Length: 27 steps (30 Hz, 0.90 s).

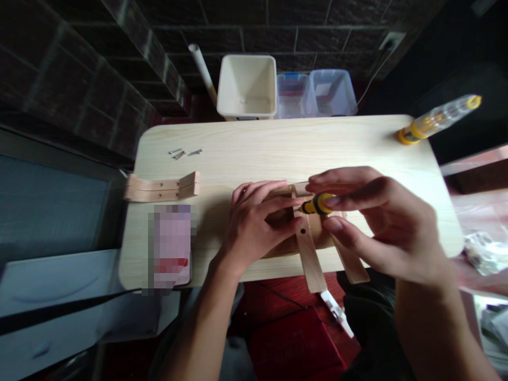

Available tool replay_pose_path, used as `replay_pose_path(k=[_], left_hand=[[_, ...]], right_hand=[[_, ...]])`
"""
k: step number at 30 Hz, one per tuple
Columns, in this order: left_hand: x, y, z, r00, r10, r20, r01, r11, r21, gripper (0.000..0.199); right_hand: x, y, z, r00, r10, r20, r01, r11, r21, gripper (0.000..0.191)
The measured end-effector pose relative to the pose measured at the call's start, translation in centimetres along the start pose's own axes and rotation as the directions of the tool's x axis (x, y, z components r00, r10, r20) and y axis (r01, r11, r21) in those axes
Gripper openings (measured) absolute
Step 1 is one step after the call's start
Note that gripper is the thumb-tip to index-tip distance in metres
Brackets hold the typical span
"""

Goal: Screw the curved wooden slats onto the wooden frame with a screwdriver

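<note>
A wooden piece with two slats [310,259] lies near the table's front edge, the slats reaching over it. My left hand [257,222] rests on its left part, with thumb and index finger around the screwdriver's tip. A yellow and black screwdriver [315,205] is held in my right hand [381,217] between thumb and fingers. Its tip meets the left slat, above a dark hole. Part of the wooden piece is hidden under my hands. At the left lie two curved wooden pieces [162,189] side by side, with several screws [179,154] behind them.
The pale table [246,148] has rounded corners. A clear and yellow tube [436,120] stands at its back right corner. A blurred-out flat item [172,243] lies front left. Beyond the back edge are a cream bin [246,87] and two clear bins [333,92].
</note>
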<state>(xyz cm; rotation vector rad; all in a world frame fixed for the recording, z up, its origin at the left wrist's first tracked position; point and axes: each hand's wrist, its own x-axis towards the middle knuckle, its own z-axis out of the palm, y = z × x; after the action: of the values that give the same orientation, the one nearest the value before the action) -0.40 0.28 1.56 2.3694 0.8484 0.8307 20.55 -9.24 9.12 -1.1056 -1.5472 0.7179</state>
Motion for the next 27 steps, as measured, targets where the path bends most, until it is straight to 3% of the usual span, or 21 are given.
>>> replay_pose_path(k=[7, 14, 19, 27], left_hand=[[0.09, 0.12, -0.08, 1.000, -0.014, 0.007, 0.014, 1.000, 0.002, 0.027], [0.04, 0.15, -0.15, 1.000, -0.014, 0.016, 0.014, 1.000, 0.014, 0.028], [0.05, 0.07, -0.13, 1.000, -0.009, 0.029, 0.008, 1.000, 0.017, 0.028], [0.03, 0.16, -0.16, 0.999, -0.019, 0.037, 0.018, 0.999, 0.026, 0.027]], right_hand=[[0.25, -0.15, 0.04, 0.999, -0.027, -0.022, 0.026, 0.998, -0.056, 0.030], [0.11, 0.08, 0.03, 1.000, 0.004, 0.030, -0.006, 0.999, 0.046, 0.037], [0.37, -0.11, 0.09, 1.000, -0.005, 0.015, 0.006, 1.000, -0.022, 0.032], [0.10, 0.13, -0.03, 0.999, 0.019, 0.031, -0.020, 0.999, 0.044, 0.038]])
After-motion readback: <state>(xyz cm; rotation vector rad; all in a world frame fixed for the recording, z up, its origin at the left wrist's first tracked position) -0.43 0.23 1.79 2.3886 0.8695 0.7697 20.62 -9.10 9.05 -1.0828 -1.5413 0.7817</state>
